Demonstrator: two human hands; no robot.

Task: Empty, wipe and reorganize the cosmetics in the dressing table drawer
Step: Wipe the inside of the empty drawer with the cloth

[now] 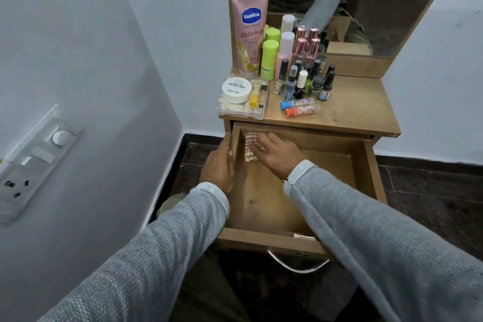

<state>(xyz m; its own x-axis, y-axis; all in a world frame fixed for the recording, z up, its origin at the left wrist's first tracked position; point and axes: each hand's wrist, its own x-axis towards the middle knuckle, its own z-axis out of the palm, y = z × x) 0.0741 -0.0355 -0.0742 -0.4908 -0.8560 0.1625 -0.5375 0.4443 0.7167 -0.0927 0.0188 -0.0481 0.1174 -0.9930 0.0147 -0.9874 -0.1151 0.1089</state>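
Observation:
The wooden drawer [366, 165] is pulled out below the dressing table top [347, 110]. My right hand [277, 154] presses a pink-and-white checked cloth [250, 140] flat against the drawer floor in its far left corner, fingers spread. Over the drawer's left wall, my left hand [220, 165] grips the rim, thumb inside. On the top stand a pink Vaseline tube [251, 34], green and pink bottles [270, 57], several nail polish bottles [305, 81] and a clear box [243, 99] with a white jar on it. Two small tubes [300, 107] lie flat.
A small white item [303, 236] lies in the drawer's near corner behind the front panel. A metal handle [295, 264] hangs on the drawer front. A mirror [339, 2] rises behind the cosmetics. A wall switch panel [34, 162] is at left. The floor is dark tile.

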